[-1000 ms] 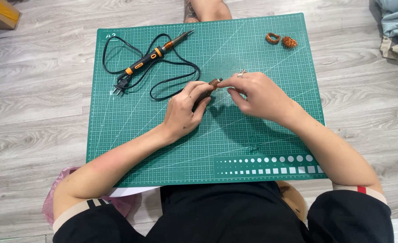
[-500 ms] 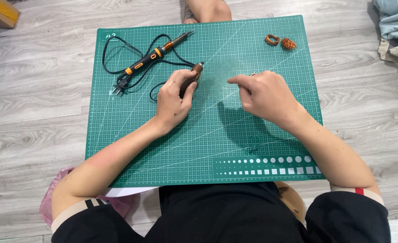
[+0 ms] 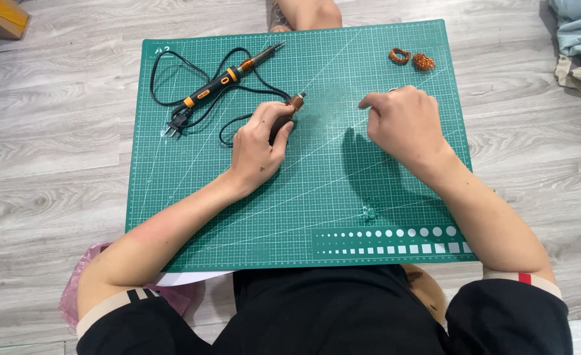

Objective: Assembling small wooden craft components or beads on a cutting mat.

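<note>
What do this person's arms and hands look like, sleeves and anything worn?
Both forearms are bare. The left hand and right hand wear no gloves. The short black sleeves end in a pale cuff band; the right cuff also carries a small red patch. A ring may sit on the right hand; unclear.

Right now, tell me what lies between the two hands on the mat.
Head view: only bare green cutting mat lies between the left hand, holding a small motor rotor, and the right hand.

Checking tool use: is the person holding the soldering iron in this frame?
No, the soldering iron lies untouched on the green mat; the left hand grips a small motor rotor.
</note>
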